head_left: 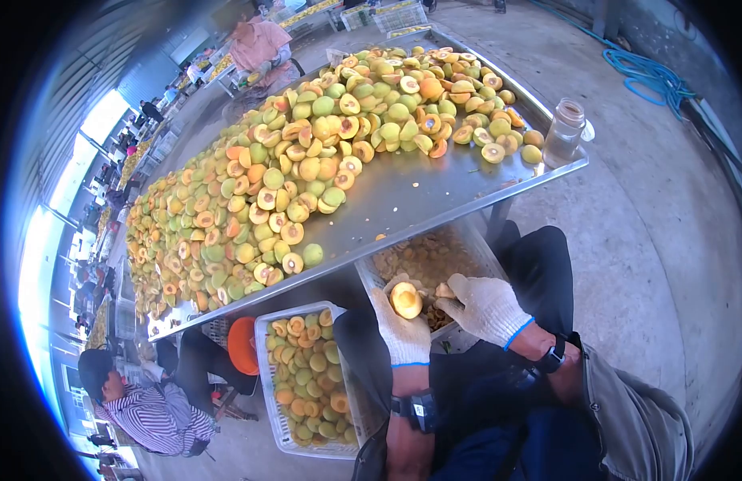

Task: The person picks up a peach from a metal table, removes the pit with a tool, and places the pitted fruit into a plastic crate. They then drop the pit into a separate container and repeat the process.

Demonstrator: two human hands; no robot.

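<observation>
My left hand [403, 325], in a white knit glove, holds a halved yellow fruit [406, 300] with its cut face up. Just to its right is my right hand [483, 306], also gloved, its fingers closed around a small brownish piece [445, 292] too small to name. Both hands are over a white crate [487, 256] with brown stones or scraps inside. Beyond them, a large heap of halved fruit [307, 152] lies on a metal table [411, 196].
A white basket [264, 385] full of fruit halves stands at lower left, beside an orange bucket [242, 345]. A clear jar [565, 132] stands on the table's right corner. One person sits lower left, another beyond the table. A blue hose [643, 76] lies upper right.
</observation>
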